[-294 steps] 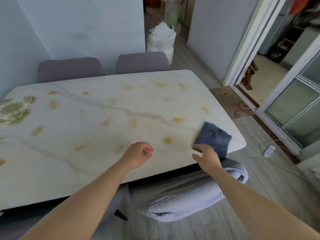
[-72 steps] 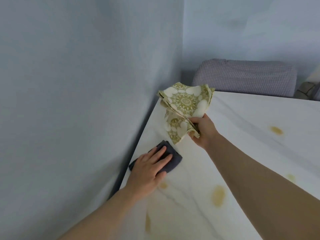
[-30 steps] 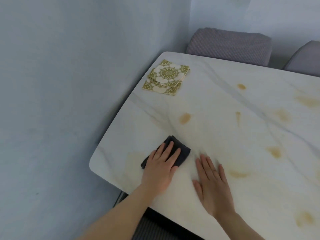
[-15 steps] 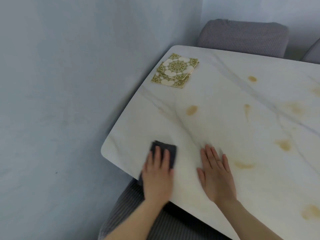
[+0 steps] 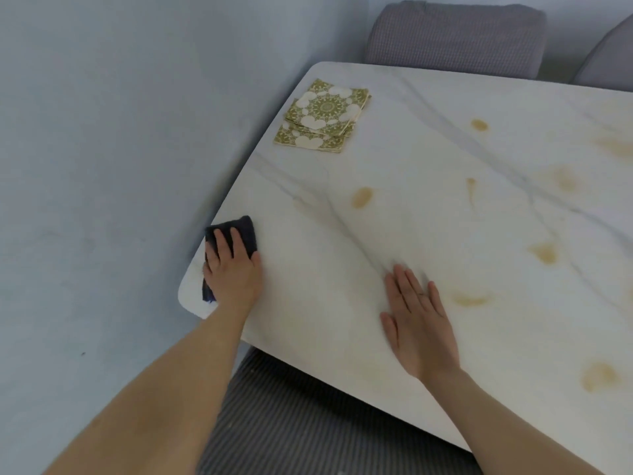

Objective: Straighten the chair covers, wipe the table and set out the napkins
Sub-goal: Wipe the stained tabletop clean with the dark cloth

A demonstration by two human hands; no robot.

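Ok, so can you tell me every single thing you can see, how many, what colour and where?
table: one, white marble look with yellowish blotches, fills the middle and right.
napkins: one small stack, green and cream pattern, far left corner of the table; exact count unclear.
cloth: one, dark blue-grey, near left corner of the table, under the left hand.
far chairs: two, grey covers, behind the table's far edge; the second shows only at the right edge.
near chair: one, grey ribbed cover, below the near table edge.
wall: pale blue-grey, left side and behind.
left hand: pressing flat on the cloth.
right hand: flat on the bare table, holding nothing.
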